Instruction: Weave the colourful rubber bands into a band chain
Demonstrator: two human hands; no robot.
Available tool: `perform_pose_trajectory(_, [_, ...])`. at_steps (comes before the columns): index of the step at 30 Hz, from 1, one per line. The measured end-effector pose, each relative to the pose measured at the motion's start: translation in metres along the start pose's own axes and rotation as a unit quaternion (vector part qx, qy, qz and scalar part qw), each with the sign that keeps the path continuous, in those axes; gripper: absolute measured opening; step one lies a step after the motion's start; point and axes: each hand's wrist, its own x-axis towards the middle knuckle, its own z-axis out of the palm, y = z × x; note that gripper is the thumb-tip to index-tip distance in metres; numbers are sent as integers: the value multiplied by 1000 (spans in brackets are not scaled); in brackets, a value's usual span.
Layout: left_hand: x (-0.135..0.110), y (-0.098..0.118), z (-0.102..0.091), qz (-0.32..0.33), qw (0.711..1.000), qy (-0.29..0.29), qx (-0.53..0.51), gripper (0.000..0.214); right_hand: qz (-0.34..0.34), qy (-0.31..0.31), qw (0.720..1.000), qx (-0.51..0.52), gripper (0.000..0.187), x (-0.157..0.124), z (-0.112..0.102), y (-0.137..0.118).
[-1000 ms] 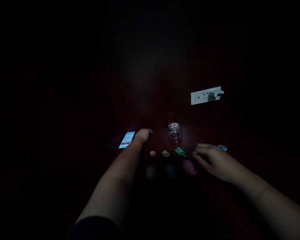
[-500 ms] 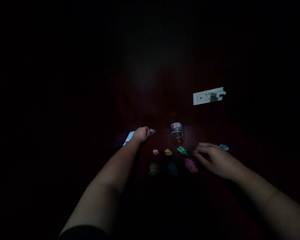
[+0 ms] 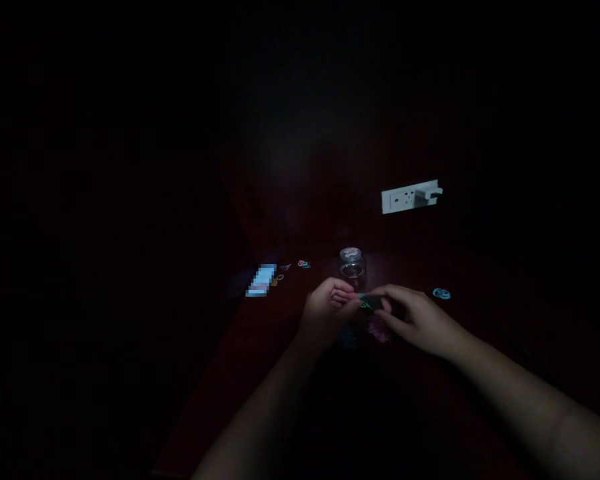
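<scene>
My left hand [image 3: 329, 310] is over the middle of the dark table, its fingers curled and thumb drawn in. What it grips is too dark to make out. Beside its thumb lie loops of green bands [image 3: 365, 302]. From the right my right hand [image 3: 414, 317] reaches to the same spot, fingers and thumb bent round a small dark patch that I cannot name. Just below the hands are a purple-pink heap of small bands [image 3: 379, 329] and a dim blue heap [image 3: 347, 335]. My left hand and wrist block the view of the table beneath them.
A clear lidded jar [image 3: 351, 264] stands behind the hands. Blue bands [image 3: 441, 293] lie to the right. At the left are a lit phone [image 3: 261, 280], small loops [image 3: 280, 277] and coloured bands [image 3: 304, 264]. A socket panel [image 3: 400, 199] with a plug is on the wall.
My left hand has come from the bands near the phone to the middle, beside my right hand. The right hand has shifted slightly left, its thumb and forefinger further apart.
</scene>
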Motion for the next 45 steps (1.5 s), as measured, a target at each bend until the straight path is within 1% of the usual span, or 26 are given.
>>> perform_pose_trajectory(2, [-9, 3, 6, 31, 998, -2, 52, 14, 5, 2, 1000, 19, 25, -1, 1, -1])
perform_pose_trajectory(4, [-15, 3, 5, 57, 993, -12, 105, 11, 4, -2, 1000, 22, 21, -1, 2, -2])
perform_pose_trajectory(8, [-18, 2, 1, 83, 980, -29, 181, 10, -10, -25, 1000, 6, 19, -1, 1, -3])
perform_pose_trajectory(11, [-18, 2, 0, 95, 972, -38, 211, 9, -13, -36, 999, 8, 19, -1, 1, -3])
perform_pose_trajectory(14, [-18, 3, 1, 102, 969, -44, 220, 9, -11, -36, 999, 10, 17, -2, 2, -1])
perform_pose_trajectory(22, [-20, 9, 3, 100, 969, -46, 222, 7, -37, -43, 998, -1, 15, -2, 5, 1])
perform_pose_trajectory(29, [-21, 7, 2, 122, 968, -42, 214, 8, -45, -35, 998, -15, 15, -1, 3, -2])
perform_pose_trajectory(32, [-21, 6, 1, 122, 967, -38, 220, 7, -50, -37, 998, -13, 14, -1, 3, -2])
perform_pose_trajectory(39, [-21, 2, 0, 126, 966, -28, 223, 6, -47, -28, 998, -11, 6, -1, 2, -1])
perform_pose_trajectory(45, [-21, 4, 0, 134, 966, -32, 218, 6, -62, -37, 997, -23, 9, -1, 3, 1])
